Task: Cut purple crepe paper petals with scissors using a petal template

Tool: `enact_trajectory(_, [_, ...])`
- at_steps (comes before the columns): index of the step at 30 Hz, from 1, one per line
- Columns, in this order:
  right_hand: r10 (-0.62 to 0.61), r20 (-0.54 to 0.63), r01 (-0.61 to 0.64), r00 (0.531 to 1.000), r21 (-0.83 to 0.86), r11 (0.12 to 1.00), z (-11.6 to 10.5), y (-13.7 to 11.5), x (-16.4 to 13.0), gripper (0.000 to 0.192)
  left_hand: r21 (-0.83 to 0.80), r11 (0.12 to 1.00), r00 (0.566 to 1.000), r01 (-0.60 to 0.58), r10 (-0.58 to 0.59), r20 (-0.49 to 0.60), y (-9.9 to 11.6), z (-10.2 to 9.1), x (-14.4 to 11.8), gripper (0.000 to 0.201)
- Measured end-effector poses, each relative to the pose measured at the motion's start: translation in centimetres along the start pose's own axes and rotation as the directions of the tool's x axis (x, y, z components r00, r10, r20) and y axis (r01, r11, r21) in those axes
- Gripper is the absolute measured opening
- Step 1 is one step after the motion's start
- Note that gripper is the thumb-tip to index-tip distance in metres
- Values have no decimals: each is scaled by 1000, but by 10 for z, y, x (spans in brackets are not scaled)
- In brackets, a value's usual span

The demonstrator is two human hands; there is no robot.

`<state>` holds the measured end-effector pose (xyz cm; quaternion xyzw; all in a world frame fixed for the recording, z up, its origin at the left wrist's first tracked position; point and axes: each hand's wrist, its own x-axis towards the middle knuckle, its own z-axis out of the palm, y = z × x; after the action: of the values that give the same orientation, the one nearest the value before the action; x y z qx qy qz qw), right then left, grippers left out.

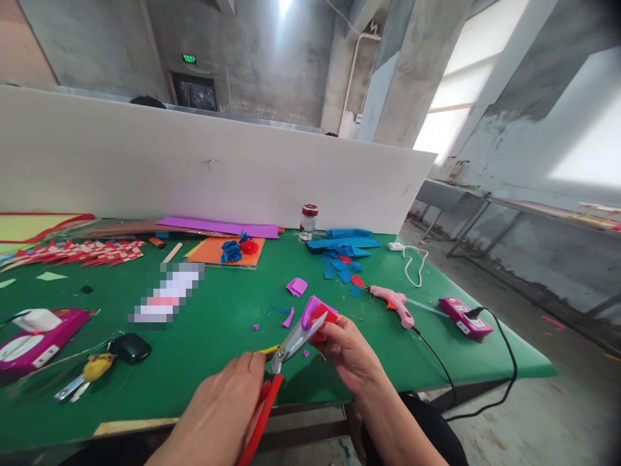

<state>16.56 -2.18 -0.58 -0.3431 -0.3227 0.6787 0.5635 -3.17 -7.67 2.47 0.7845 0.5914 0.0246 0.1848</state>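
My left hand grips a pair of red-handled scissors low in the view, near the front edge of the green table. The steel blades point up and right into a small folded purple and red paper piece. My right hand pinches that paper piece from below, right beside the blade tips. Small purple scraps lie on the table just beyond the hands.
A pink glue gun and a pink power strip with black cable lie right. Blue paper scraps, a jar, blue and red paper flowers, a white partition, keys and a black case surround them.
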Motion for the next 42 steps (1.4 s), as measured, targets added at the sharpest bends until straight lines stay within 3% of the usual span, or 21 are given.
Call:
enact_trajectory(13, [-26,-8,26,1000,-10,1000,14,2,-7,19,7,1000,1000,-28,28,2,5,2,3,25])
enact_trajectory(26, [-17,82,22,997,-51,998,11,2,-7,16,-52,998,999,-27,28,20,10,-1,-2,20])
enact_trajectory(42, [19,88,-16,996,-31,999,4,2,-5,19,-164,986,998,3,8,67,16,-3,-2,23])
